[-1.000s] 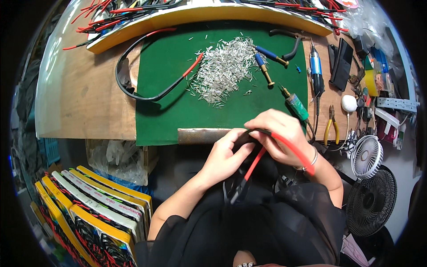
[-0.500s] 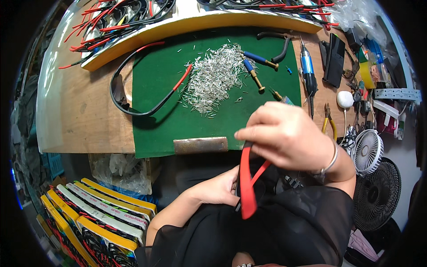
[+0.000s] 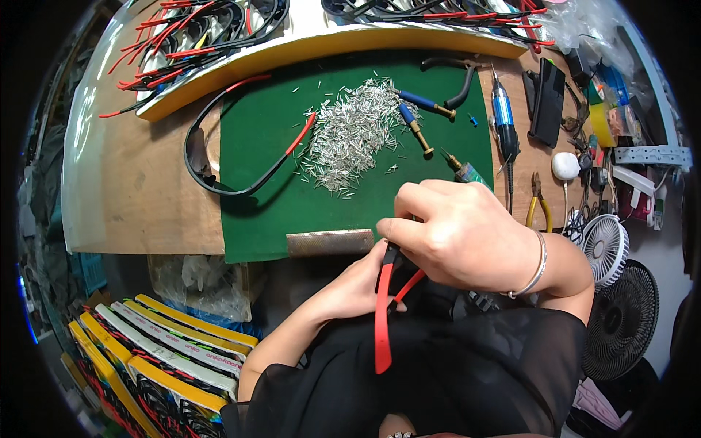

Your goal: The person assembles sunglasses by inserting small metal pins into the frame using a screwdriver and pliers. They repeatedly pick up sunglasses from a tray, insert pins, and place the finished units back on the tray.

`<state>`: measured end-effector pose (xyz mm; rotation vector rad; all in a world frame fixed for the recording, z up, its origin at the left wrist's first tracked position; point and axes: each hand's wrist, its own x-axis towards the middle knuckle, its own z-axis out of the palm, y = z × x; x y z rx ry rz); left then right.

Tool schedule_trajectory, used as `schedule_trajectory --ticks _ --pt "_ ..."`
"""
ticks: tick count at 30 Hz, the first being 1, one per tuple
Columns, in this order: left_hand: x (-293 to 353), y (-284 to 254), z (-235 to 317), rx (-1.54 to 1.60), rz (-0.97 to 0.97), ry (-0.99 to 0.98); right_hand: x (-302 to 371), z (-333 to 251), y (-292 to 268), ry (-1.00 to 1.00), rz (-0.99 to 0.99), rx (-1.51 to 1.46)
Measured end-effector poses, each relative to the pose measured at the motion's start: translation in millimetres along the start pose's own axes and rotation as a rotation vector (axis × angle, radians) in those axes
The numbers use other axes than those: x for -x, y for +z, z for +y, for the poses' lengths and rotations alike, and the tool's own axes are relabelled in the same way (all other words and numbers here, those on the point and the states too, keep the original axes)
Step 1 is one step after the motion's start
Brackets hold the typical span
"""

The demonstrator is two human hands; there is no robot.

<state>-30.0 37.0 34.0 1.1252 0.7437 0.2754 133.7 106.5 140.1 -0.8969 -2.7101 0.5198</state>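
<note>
In front of my body I hold a pair of black glasses with red temple ends (image 3: 383, 321); the ends hang toward me. My right hand (image 3: 456, 237) is closed with thumb and fingertips pinched over the upper part, hiding most of the frame. From below, my left hand (image 3: 358, 288) grips the same glasses, its fingers partly covered by the temple. On the green mat (image 3: 270, 226) lies a heap of small silvery pins (image 3: 354, 135). Beside the heap rests another pair of black glasses with red ends (image 3: 252, 186). A metal file-like block (image 3: 330, 242) lies at the mat's near edge, close to both hands.
Two blue-handled screwdrivers (image 3: 416, 131) touch the heap's right side. Dark pliers (image 3: 460, 80), a blue electric screwdriver (image 3: 504, 109) and yellow-handled pliers (image 3: 539, 204) lie to the right. A yellow-edged tray of glasses (image 3: 328, 44) spans the back. Stacked trays (image 3: 182, 328) stand lower left; fans (image 3: 606, 248) sit right.
My left hand has risen to meet my right hand near the mat's edge. The glasses have shifted slightly left, and their red ends have turned.
</note>
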Motion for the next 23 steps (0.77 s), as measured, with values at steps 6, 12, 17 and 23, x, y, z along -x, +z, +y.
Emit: schedule_trajectory --ticks 6,12,17,23 --pt "16 4 -4 0.176 0.007 0.304 1 13 -7 0.102 -0.141 -0.021" --pt "30 -5 -10 0.16 -0.032 0.695 7 52 8 0.27 -0.056 -0.104" --pt "31 -4 -15 0.277 0.011 0.667 3 44 9 0.195 0.159 0.012" --pt "32 23 -23 0.582 0.325 -0.116 -5 -3 2 -0.115 0.179 0.185"
